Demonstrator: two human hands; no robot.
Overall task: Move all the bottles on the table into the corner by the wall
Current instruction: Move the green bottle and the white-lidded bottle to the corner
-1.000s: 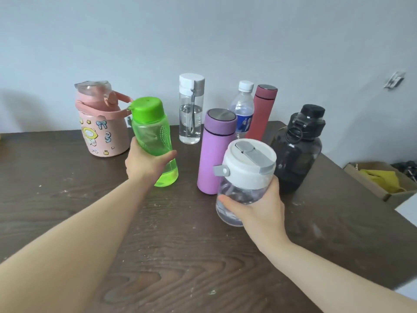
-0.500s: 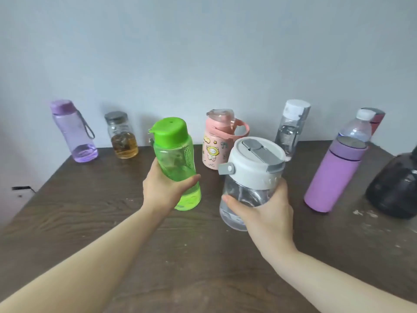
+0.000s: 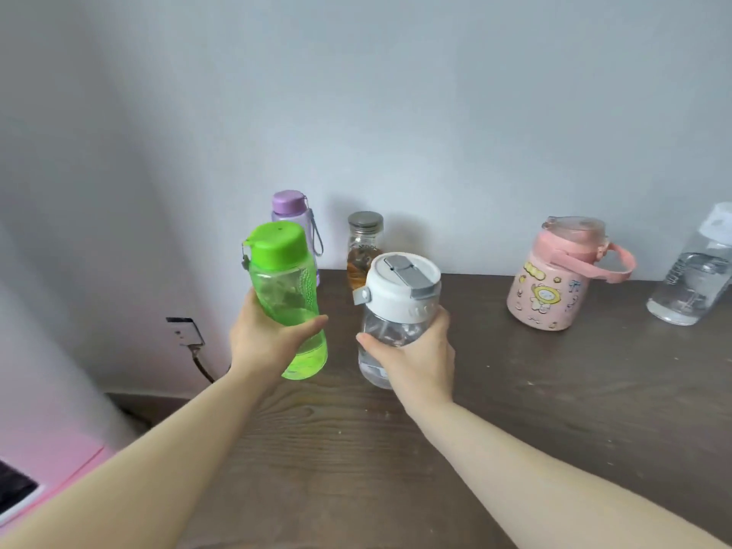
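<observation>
My left hand (image 3: 264, 339) grips a green bottle (image 3: 286, 287) and holds it above the table's left end. My right hand (image 3: 416, 358) grips a clear bottle with a white lid (image 3: 396, 311), also lifted, just right of the green one. Behind them, by the wall at the table's back left corner, stand a purple bottle (image 3: 292, 210) and a small glass bottle with amber liquid (image 3: 362, 247). A pink cartoon bottle (image 3: 554, 283) stands further right, with a clear white-capped bottle (image 3: 689, 287) at the right edge of the view.
The dark wooden table (image 3: 554, 390) ends at the left just beyond my left hand. A wall socket with a cable (image 3: 186, 332) sits below the table's level on the left. A pink surface with a dark device (image 3: 23, 485) is at bottom left.
My view has swung left with both held bottles, bringing the purple and amber bottles in the corner close behind them. The tall purple, red and black bottles have left the view.
</observation>
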